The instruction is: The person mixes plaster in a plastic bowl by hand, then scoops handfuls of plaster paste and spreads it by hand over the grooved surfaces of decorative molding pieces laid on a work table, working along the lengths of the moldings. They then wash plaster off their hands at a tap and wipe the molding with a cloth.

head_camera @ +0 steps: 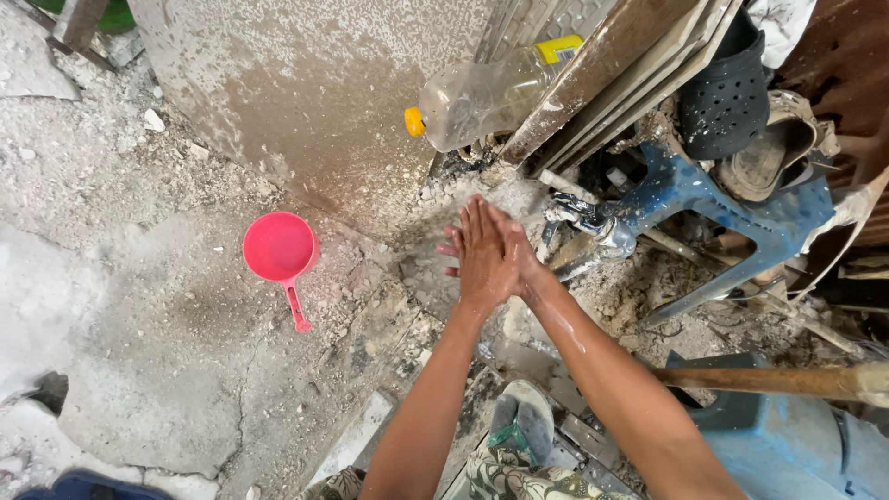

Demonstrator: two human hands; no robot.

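Left hand [482, 255]: palm pressed flat against the right hand, fingers straight and together — nothing held.
Right hand [519, 264]: behind the left, wet, fingers extended, clamped on nothing.
Tap [593, 227]: metal, just beside the hands at 3 o'clock.
Scoop [281, 252]: pink, on the floor at 9 o'clock — well apart.
Bottle [486, 93]: clear plastic, 12 o'clock, leaning on the wall.

A clear plastic bottle [486, 91] lies tilted against the wall, above and just beyond the pressed-together hands [486, 257]. It has a yellow cap [414, 121] at its lower left end. A yellow label [561, 48] wraps its upper right end.
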